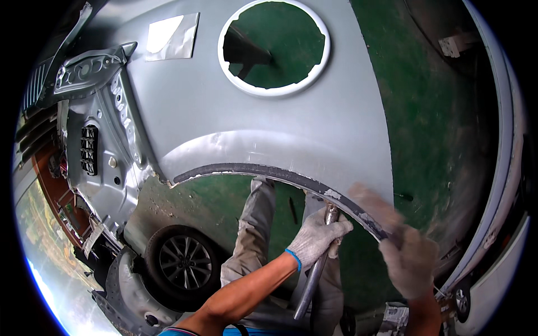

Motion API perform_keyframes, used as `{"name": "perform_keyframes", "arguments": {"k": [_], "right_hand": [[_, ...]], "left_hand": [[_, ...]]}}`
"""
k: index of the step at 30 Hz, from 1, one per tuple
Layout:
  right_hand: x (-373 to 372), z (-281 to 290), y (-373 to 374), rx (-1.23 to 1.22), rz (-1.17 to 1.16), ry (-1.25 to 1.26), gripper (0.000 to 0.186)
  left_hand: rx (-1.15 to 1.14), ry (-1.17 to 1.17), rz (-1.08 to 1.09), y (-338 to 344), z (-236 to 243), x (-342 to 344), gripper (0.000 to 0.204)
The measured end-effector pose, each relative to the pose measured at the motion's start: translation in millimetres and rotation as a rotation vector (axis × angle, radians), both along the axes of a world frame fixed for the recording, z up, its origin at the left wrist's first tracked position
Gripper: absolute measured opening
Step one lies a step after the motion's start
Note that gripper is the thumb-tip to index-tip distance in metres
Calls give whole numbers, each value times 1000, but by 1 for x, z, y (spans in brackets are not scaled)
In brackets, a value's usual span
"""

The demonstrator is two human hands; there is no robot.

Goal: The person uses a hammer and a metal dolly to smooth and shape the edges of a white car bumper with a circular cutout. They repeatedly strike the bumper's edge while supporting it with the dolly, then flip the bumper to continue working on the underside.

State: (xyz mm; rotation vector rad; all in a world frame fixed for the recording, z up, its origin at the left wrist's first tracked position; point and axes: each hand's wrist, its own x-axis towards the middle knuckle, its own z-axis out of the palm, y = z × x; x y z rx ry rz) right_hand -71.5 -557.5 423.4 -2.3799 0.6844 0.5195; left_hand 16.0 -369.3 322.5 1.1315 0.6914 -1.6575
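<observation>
A silver-grey car body panel lies before me, its curved wheel-arch edge bordered by a dark strip with scraped pale patches. My left hand, in a white knit glove, is closed round a metal bar. The bar's upper end meets the underside of the arch edge, and its lower end points down toward my legs. My right hand, also gloved, is at the right end of the arch, smeared by motion. Its fingers look curled, and a blurred brownish shape extends from it over the panel edge; its kind is unclear.
A round opening with a white rim and a shiny flat sheet are farther up the panel. Bent metal bodywork stands at left, above a wheel on the green floor. A pale car body edge curves along the right.
</observation>
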Motion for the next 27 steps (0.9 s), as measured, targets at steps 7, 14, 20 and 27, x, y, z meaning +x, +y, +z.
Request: {"name": "perform_keyframes", "arguments": {"k": [7, 14, 20, 27], "right_hand": [[-4, -10, 5, 65, -134, 29, 33], [21, -3, 6, 83, -114, 31, 31], [15, -23, 7, -17, 139, 111, 27], [25, -8, 7, 5, -27, 74, 29]], "left_hand": [[-2, -18, 46, 17, -13, -13, 19], [26, -36, 67, 16, -6, 6, 20], [22, -21, 67, 18, -10, 4, 20], [23, -41, 75, 18, -16, 7, 19]]}}
